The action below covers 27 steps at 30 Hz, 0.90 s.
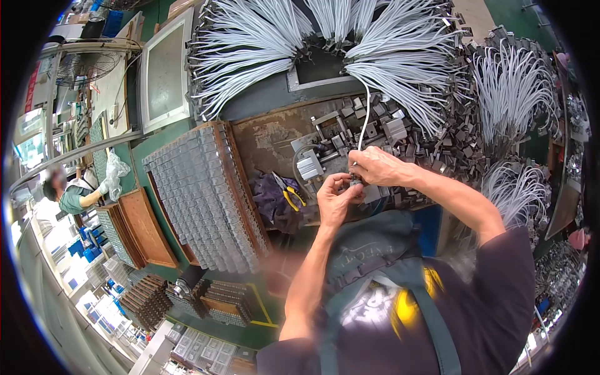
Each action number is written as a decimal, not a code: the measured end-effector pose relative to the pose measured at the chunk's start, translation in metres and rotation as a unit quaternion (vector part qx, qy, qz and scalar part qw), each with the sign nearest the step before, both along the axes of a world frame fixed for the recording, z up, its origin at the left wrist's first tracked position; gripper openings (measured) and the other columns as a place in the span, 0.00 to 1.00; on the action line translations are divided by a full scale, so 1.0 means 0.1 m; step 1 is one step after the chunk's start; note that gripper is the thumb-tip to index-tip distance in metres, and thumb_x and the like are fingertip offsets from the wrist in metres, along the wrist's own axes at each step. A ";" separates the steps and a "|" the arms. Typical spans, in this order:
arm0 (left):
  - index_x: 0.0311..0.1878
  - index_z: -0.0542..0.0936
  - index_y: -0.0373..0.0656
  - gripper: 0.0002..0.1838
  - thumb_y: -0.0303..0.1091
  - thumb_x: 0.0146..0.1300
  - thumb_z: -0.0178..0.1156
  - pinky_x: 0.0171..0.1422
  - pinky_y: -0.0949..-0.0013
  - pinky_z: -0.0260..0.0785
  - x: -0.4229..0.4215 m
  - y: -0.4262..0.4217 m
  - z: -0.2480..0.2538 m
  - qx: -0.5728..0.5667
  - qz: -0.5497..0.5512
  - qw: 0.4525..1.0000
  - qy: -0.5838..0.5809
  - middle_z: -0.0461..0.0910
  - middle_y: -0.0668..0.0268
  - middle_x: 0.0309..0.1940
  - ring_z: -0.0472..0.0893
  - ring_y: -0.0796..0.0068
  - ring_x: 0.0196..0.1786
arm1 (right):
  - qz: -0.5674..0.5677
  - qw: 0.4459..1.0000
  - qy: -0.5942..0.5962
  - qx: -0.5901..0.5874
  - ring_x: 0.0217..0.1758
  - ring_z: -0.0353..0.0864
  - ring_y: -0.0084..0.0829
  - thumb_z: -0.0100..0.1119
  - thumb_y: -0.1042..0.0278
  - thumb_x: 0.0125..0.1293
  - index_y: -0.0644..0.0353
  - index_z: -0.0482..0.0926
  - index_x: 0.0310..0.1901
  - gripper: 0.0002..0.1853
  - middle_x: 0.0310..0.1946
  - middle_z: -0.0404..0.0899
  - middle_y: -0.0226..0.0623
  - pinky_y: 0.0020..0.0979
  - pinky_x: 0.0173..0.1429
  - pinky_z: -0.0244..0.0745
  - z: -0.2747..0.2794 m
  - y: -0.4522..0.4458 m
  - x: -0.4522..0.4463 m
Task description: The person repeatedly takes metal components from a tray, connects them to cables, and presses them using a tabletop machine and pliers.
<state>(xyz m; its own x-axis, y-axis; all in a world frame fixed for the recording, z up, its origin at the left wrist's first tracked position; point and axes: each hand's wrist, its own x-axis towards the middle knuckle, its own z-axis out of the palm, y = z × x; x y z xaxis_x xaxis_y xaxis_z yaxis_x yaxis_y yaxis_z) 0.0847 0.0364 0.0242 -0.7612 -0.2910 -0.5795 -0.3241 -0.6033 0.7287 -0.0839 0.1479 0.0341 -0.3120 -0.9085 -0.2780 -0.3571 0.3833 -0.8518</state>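
Observation:
My right hand (382, 167) is closed on the end of a white cable (366, 112), which runs up to the bundles of white cables (400, 56) at the back. Just below it, my left hand (336, 199) pinches a small dark metal part (355, 180) against the cable's end. Fingers cover most of that part, so its exact kind is unclear. Beside my hands, on the bench, stands a metal fixture (309, 167) with a pale ribbed block. Yellow-handled pliers (290, 194) lie on a dark purple cloth (269, 199) to the left.
Loose metal pieces (431, 144) are heaped right of the fixture. A wooden tray (226, 181) with rows of grey parts (194, 194) lies left. More white cable bundles (512, 94) hang at right. Another person (75, 197) works at far left, near a plastic bag (114, 175).

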 end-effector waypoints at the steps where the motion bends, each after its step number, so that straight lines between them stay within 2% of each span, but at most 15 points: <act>1: 0.54 0.77 0.35 0.17 0.22 0.64 0.71 0.38 0.64 0.88 0.00 0.00 -0.03 -0.001 0.001 1.000 0.001 0.86 0.56 0.39 0.89 0.64 0.35 | -0.005 1.000 -0.007 0.005 0.33 0.83 0.58 0.59 0.70 0.70 0.67 0.75 0.42 0.08 0.26 0.81 0.58 0.49 0.36 0.75 0.00 0.00 -0.01; 6: 0.53 0.77 0.35 0.16 0.23 0.65 0.70 0.36 0.65 0.87 0.03 0.06 -0.15 0.049 0.026 0.998 -0.024 0.86 0.56 0.37 0.89 0.64 0.36 | -0.016 0.999 -0.031 0.016 0.34 0.83 0.60 0.59 0.66 0.71 0.68 0.77 0.40 0.11 0.27 0.81 0.58 0.49 0.38 0.76 -0.03 0.05 -0.01; 8: 0.53 0.77 0.35 0.15 0.24 0.65 0.70 0.36 0.65 0.87 0.03 0.07 -0.26 0.075 0.047 0.996 -0.021 0.86 0.56 0.37 0.89 0.65 0.36 | -0.019 0.995 -0.081 0.060 0.34 0.84 0.58 0.68 0.56 0.64 0.71 0.78 0.38 0.21 0.27 0.82 0.58 0.47 0.38 0.78 0.00 0.05 -0.06; 9: 0.52 0.77 0.35 0.15 0.24 0.66 0.69 0.35 0.65 0.86 0.03 0.08 -0.32 0.101 0.066 0.992 -0.019 0.86 0.57 0.36 0.89 0.66 0.36 | -0.016 0.995 -0.080 0.060 0.34 0.84 0.58 0.68 0.56 0.64 0.71 0.78 0.38 0.21 0.27 0.82 0.58 0.47 0.38 0.78 0.08 0.03 -0.10; 11: 0.52 0.76 0.34 0.15 0.25 0.66 0.70 0.36 0.64 0.87 -0.05 0.07 -0.38 0.091 0.058 0.992 -0.059 0.86 0.57 0.36 0.89 0.67 0.35 | 0.049 0.989 -0.101 0.093 0.33 0.85 0.57 0.77 0.47 0.52 0.75 0.77 0.35 0.32 0.27 0.81 0.60 0.46 0.37 0.78 0.26 -0.01 -0.18; 12: 0.51 0.76 0.34 0.15 0.25 0.66 0.70 0.36 0.63 0.87 -0.12 0.06 -0.41 0.079 0.046 0.991 -0.098 0.86 0.58 0.36 0.88 0.67 0.35 | 0.053 0.989 -0.100 0.094 0.33 0.85 0.57 0.77 0.47 0.52 0.75 0.77 0.35 0.32 0.27 0.81 0.60 0.46 0.37 0.78 0.26 -0.03 -0.19; 14: 0.54 0.74 0.34 0.18 0.26 0.65 0.71 0.35 0.66 0.86 -0.24 0.13 -0.44 0.080 0.068 0.989 -0.100 0.86 0.59 0.37 0.87 0.68 0.34 | 0.061 0.988 0.006 0.140 0.33 0.86 0.56 0.81 0.46 0.45 0.76 0.76 0.33 0.36 0.25 0.81 0.59 0.45 0.35 0.79 0.20 -0.07 -0.17; 18: 0.62 0.69 0.36 0.28 0.29 0.65 0.72 0.34 0.71 0.82 -0.44 0.11 -0.26 0.073 0.055 0.987 -0.130 0.83 0.60 0.42 0.87 0.69 0.36 | 0.077 0.988 0.087 0.100 0.35 0.86 0.56 0.76 0.57 0.47 0.73 0.76 0.33 0.25 0.26 0.82 0.57 0.47 0.37 0.80 0.10 -0.04 -0.29; 19: 0.60 0.70 0.34 0.27 0.29 0.63 0.73 0.33 0.72 0.81 -0.46 0.07 -0.25 -0.029 0.029 0.992 -0.120 0.82 0.58 0.43 0.87 0.71 0.36 | 0.084 0.985 0.130 0.079 0.35 0.87 0.55 0.74 0.62 0.48 0.72 0.76 0.34 0.21 0.27 0.83 0.56 0.47 0.37 0.81 0.08 -0.04 -0.29; 20: 0.58 0.71 0.32 0.27 0.29 0.61 0.74 0.32 0.72 0.79 -0.48 0.02 -0.24 -0.132 0.002 0.985 -0.107 0.81 0.57 0.45 0.86 0.73 0.36 | 0.082 0.985 0.131 0.080 0.35 0.87 0.55 0.74 0.62 0.48 0.72 0.76 0.34 0.21 0.27 0.83 0.56 0.47 0.37 0.81 0.05 -0.06 -0.31; 21: 0.56 0.74 0.36 0.26 0.31 0.59 0.76 0.35 0.71 0.80 -0.49 0.01 -0.21 -0.190 -0.009 0.975 -0.118 0.83 0.64 0.38 0.86 0.73 0.36 | 0.105 0.979 0.155 0.079 0.35 0.87 0.54 0.73 0.63 0.48 0.71 0.76 0.35 0.21 0.27 0.83 0.56 0.46 0.38 0.81 -0.01 -0.07 -0.32; 22: 0.56 0.74 0.36 0.26 0.31 0.59 0.76 0.35 0.71 0.80 -0.46 -0.01 -0.32 -0.190 -0.012 0.975 -0.117 0.83 0.64 0.38 0.86 0.73 0.36 | 0.128 0.973 0.178 0.079 0.35 0.87 0.53 0.73 0.64 0.49 0.71 0.77 0.36 0.20 0.27 0.84 0.55 0.46 0.38 0.82 -0.08 -0.08 -0.31; 24: 0.50 0.77 0.37 0.22 0.31 0.56 0.75 0.34 0.68 0.76 -0.45 -0.01 -0.58 -0.382 -0.064 0.914 -0.125 0.82 0.65 0.30 0.83 0.73 0.31 | 0.153 0.962 0.214 0.077 0.33 0.89 0.49 0.70 0.69 0.51 0.69 0.79 0.37 0.15 0.26 0.84 0.50 0.44 0.35 0.83 -0.31 -0.14 -0.21; 25: 0.46 0.77 0.37 0.20 0.31 0.54 0.74 0.35 0.64 0.73 -0.49 0.01 -0.54 -0.422 -0.049 0.896 -0.127 0.79 0.63 0.24 0.80 0.69 0.28 | 0.158 0.954 0.244 0.072 0.32 0.89 0.49 0.69 0.70 0.51 0.69 0.79 0.38 0.15 0.26 0.84 0.49 0.44 0.35 0.83 -0.44 -0.16 -0.16; 27: 0.44 0.76 0.37 0.18 0.30 0.54 0.73 0.36 0.60 0.72 -0.58 0.02 -0.50 -0.454 -0.049 0.879 -0.133 0.77 0.61 0.23 0.78 0.65 0.27 | 0.154 0.948 0.270 0.066 0.30 0.88 0.48 0.69 0.71 0.51 0.70 0.78 0.40 0.16 0.25 0.84 0.48 0.44 0.33 0.82 -0.48 -0.17 -0.12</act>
